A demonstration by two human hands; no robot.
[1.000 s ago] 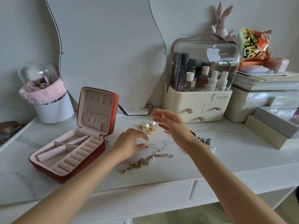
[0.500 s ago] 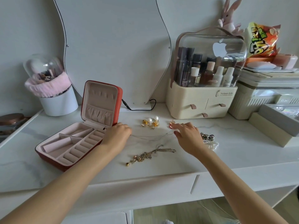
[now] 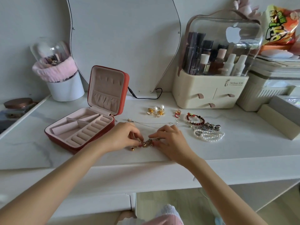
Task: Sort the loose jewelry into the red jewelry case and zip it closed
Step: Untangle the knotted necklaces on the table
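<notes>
The red jewelry case (image 3: 81, 144) lies open on the white table, its pink compartments bare and its lid (image 3: 107, 90) upright. Just right of it, my left hand (image 3: 121, 137) and my right hand (image 3: 168, 138) pinch the two ends of a gold charm chain (image 3: 146, 142) that rests on the table. A thin silver necklace (image 3: 154, 123) lies stretched out behind my hands. Pearl and gold earrings (image 3: 156, 110), a small red ring (image 3: 177, 113), a red bead bracelet (image 3: 195, 120), a silver piece (image 3: 209, 127) and a pearl bracelet (image 3: 211, 136) lie further right.
A cream cosmetics organizer (image 3: 209, 93) stands at the back right, with boxes (image 3: 276, 120) beside it. A white brush pot (image 3: 65, 88) with a pink band stands back left. The mirror's black cable (image 3: 146, 96) trails behind the case. The table's front edge (image 3: 146, 164) is close below my hands.
Both hands let go of the thin silver necklace, now laid out flat, and came toward the front edge onto the gold charm chain. The camera tilted closer.
</notes>
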